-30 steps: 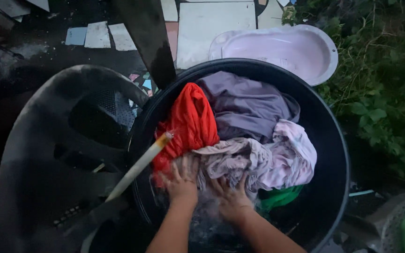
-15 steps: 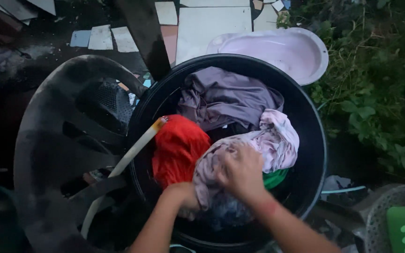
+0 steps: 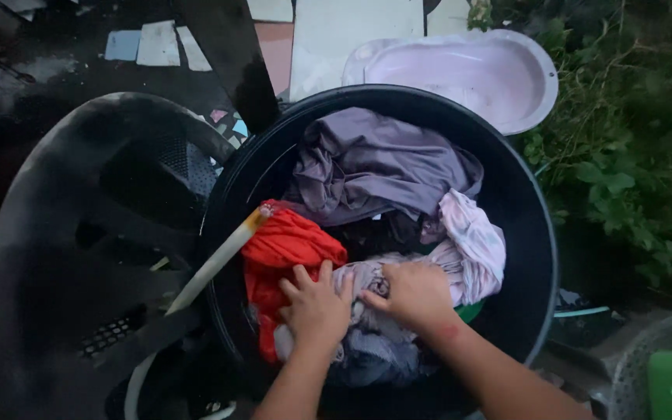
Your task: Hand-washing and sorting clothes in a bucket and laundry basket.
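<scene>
Both my hands in the black tub (image 3: 538,233): left hand (image 3: 316,307) pins the pale cloth (image 3: 460,257) beside the red cloth (image 3: 285,249), right hand (image 3: 414,295) bunches it tight for scrubbing.

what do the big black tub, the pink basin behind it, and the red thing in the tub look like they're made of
Black tub: probably moulded plastic, with a smooth, slightly glossy wall and thin rolled rim.
Pink basin: likely plastic too, with a pale, even colour and soft sheen.
Red thing: woven cloth, bunched in folds, seemingly wet.
</scene>
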